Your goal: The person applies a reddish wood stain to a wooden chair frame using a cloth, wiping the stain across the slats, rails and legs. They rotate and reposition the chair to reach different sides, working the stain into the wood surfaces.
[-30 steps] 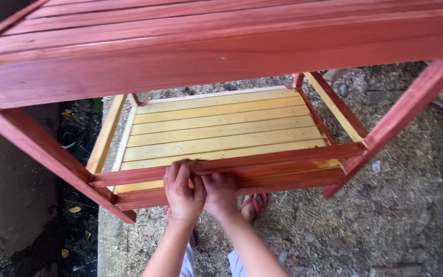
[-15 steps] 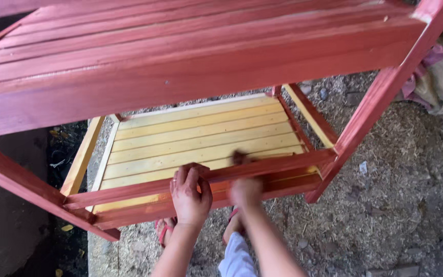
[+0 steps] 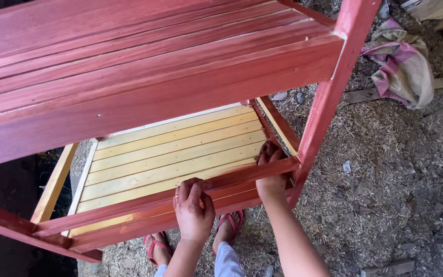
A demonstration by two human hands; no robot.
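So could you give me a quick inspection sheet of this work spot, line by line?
Surface: ground strewn with wood shavings.
Job's things: red-stained wooden slatted rack; its lower shelf of yellow unstained slats; red front rail.
Clutter: crumpled pink and tan cloth sack; loose wooden offcuts.
Hands: left hand grips the front rail; right hand reaches over the rail near the red corner post.
Cables: nothing seen.
Surroundings: feet in pink sandals below; dark gap at left.
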